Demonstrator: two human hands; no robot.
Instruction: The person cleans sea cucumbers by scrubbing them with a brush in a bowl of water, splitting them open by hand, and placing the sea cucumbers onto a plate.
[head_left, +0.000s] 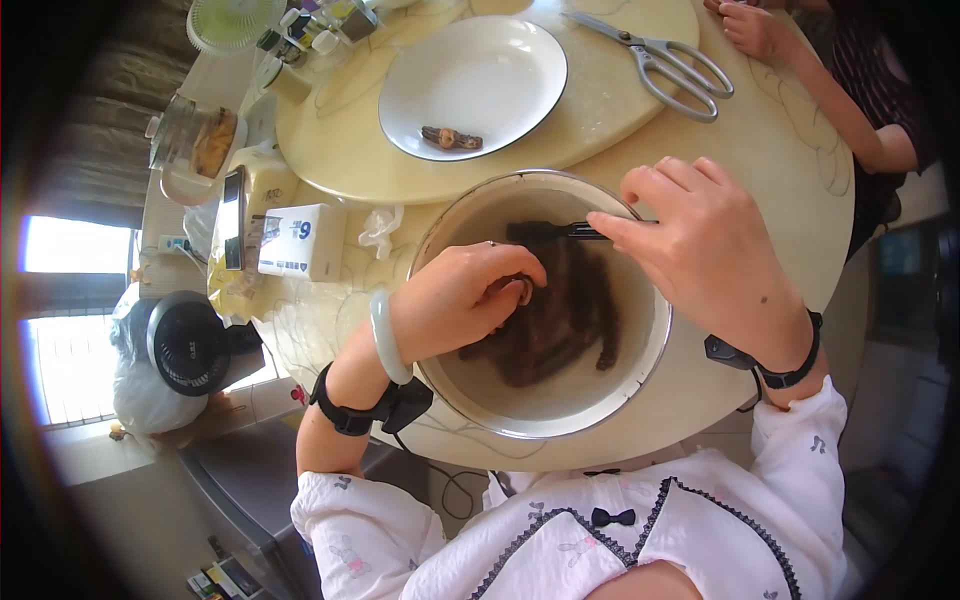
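A white enamel basin (540,420) with a dark rim holds water and several long dark brown root-like pieces (565,330). Over its left side, my left hand (462,298) is closed with fingers curled around a small dark brown piece (522,290), mostly hidden by the fingers. My right hand (700,245), at the basin's right rim, grips the handle of a black brush (545,231). The brush head points left, over the water and close to my left fingers.
A white plate (480,80) with a short brown piece (452,138) sits beyond the basin on a round raised turntable (340,150), beside metal scissors (660,65). A tissue pack (300,243) stands left. Another person's hand (755,32) rests at the far right.
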